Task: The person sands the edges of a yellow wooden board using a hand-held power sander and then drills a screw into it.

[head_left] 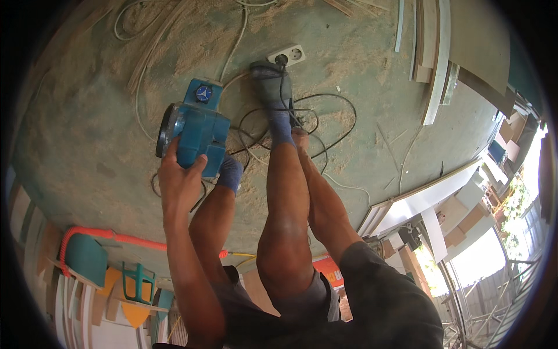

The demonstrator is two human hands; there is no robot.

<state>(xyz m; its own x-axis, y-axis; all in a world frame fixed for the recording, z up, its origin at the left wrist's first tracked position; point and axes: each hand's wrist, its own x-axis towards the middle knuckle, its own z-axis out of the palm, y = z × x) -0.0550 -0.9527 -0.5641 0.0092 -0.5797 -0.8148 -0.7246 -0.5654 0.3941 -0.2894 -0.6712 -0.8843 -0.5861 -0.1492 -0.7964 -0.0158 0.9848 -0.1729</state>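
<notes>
My left hand (179, 177) is wrapped round the lower end of a blue power tool (200, 136), which looks like an electric planer. It has a round dark disc on its left side and a round emblem near its top. Down beside my right shoe (272, 84) is my right hand (299, 138), partly hidden behind the shin. A dark object and black cord (334, 98) lie close to its fingers, whose grip cannot be made out. The cord loops around that foot. In front of the shoe sits a white socket block (295, 54) with a black plug in it.
Sawdust and pale cables cover the greenish floor (87, 145). Long boards (436, 64) and sheets lie at the far right. A white panel (427, 189) leans near more offcuts at right. An orange-red hose (116, 235) runs at left by a green chair (138, 283).
</notes>
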